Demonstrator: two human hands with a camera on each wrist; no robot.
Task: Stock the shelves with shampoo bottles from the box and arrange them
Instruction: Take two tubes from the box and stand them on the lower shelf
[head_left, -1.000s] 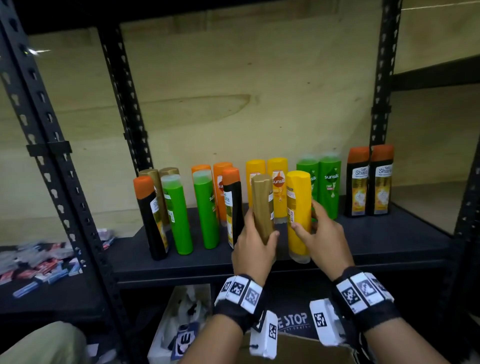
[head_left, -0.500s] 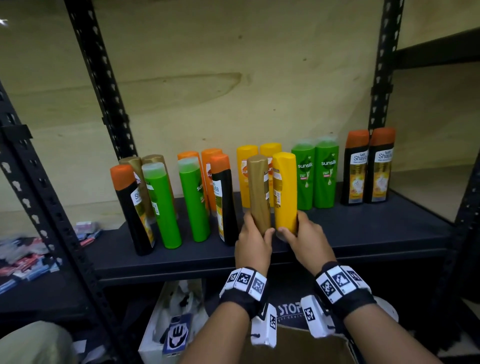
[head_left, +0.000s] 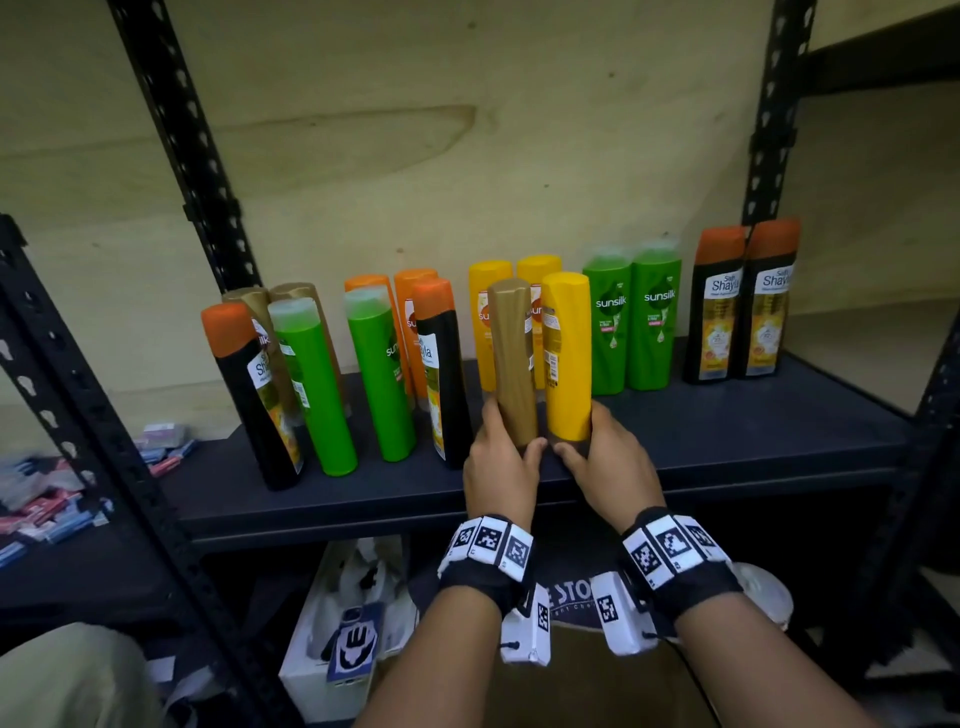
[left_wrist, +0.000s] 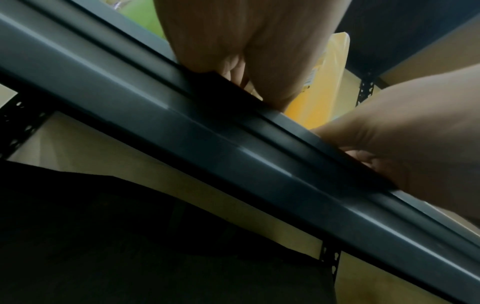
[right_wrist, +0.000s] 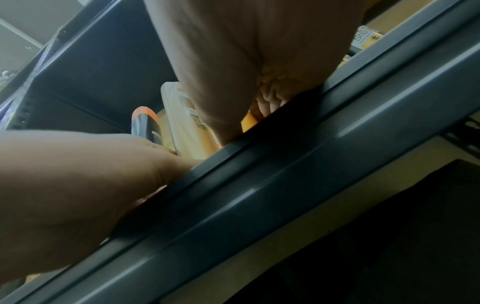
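- Left hand (head_left: 497, 467): grip curled round the base of the gold bottle (head_left: 513, 358), thumb across the front, fingers behind. Bottle upright, leaning slightly left, base at or just above the shelf (head_left: 727, 441) near its front edge; contact with the surface cannot be told.
- Right hand (head_left: 608, 462): grip wrapped round the foot of the yellow bottle (head_left: 567, 353), thumb in front, fingers on the far right side. Bottle upright, just beside the gold one, the two nearly touching.
- Both thumbs almost meet at the shelf's front edge, about mid-length.
- Left wrist view: left hand (left_wrist: 249, 45) above the shelf lip, yellow bottle (left_wrist: 322, 98) behind it, right hand (left_wrist: 415, 144) at lower right. Blurred.
- Right wrist view: right hand (right_wrist: 233, 61) over the lip, left hand (right_wrist: 78, 185) in the foreground. Blurred.
- Back row along the shelf's rear edge, left to right: two gold bottles, two orange bottles (head_left: 410, 312), two yellow ones, two green bottles (head_left: 631, 317), and near the right rear corner two black bottles with orange caps (head_left: 743, 301).
- Front row toward the left end: black bottle with orange cap (head_left: 254, 395), two green ones (head_left: 311, 389), another black one (head_left: 441, 369), all appearing to lean in the wide-angle view.
- Below the shelf: a white box (head_left: 343, 634) with packets, a cardboard box (head_left: 587, 680) under the wrists.
- Small packets (head_left: 47, 509) lie on a lower shelf to the left.
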